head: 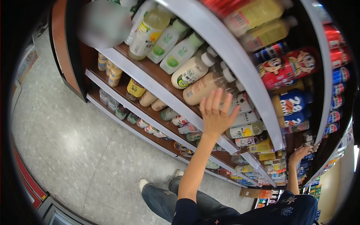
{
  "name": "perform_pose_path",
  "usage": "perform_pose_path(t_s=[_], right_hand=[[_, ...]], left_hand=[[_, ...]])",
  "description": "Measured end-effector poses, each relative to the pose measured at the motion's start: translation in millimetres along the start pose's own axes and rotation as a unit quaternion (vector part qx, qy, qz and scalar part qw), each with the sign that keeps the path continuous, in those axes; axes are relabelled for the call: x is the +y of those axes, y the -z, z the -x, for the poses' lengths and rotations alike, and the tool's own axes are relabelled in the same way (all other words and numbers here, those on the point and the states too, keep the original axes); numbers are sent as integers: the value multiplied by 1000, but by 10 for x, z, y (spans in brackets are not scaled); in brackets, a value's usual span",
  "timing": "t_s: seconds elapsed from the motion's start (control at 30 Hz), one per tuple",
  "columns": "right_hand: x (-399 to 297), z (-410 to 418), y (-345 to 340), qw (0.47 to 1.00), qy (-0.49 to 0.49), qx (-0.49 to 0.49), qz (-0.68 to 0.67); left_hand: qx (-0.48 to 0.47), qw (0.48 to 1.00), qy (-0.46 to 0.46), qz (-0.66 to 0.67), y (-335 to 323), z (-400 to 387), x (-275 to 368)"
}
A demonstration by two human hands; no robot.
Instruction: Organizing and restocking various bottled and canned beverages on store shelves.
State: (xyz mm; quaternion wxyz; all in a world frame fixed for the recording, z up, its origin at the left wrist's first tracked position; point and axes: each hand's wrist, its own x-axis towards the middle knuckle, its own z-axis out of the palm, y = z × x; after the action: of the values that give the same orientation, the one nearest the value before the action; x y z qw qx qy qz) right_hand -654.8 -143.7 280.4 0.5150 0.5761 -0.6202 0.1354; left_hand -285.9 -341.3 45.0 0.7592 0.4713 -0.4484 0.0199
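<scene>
My left hand (216,114) is spread open, palm toward the drinks shelf, with its fingertips over a large beige bottle (201,88). Whether they touch is unclear. Beside that bottle lies a cream bottle with a white cap (191,71), and white cartons (243,109) stand just behind my fingers. My right hand (301,154) reaches to the upper shelf edge at the right, its fingers bent near a small clear object (308,138). It is too small and dark there to make out a grip. Blue-labelled coffee bottles (292,108) stand above that hand.
Pale shelf edges (168,104) run diagonally across the view, with bottles in rows between them. Red and blue cans (336,84) line the far right. A cardboard box (250,193) sits low at the shelf's end. Grey tiled floor (70,140) spreads to the left.
</scene>
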Motion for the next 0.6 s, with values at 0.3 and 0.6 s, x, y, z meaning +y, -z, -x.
perform_pose_path(t_s=[0.3,0.6], right_hand=[[42,1,-78,996,-3,84,-35],[-99,10,-80,992,-45,71,-94]], left_hand=[[-53,996,50,-60,-113,506,-450],[-28,995,57,-82,-166,494,-489]])
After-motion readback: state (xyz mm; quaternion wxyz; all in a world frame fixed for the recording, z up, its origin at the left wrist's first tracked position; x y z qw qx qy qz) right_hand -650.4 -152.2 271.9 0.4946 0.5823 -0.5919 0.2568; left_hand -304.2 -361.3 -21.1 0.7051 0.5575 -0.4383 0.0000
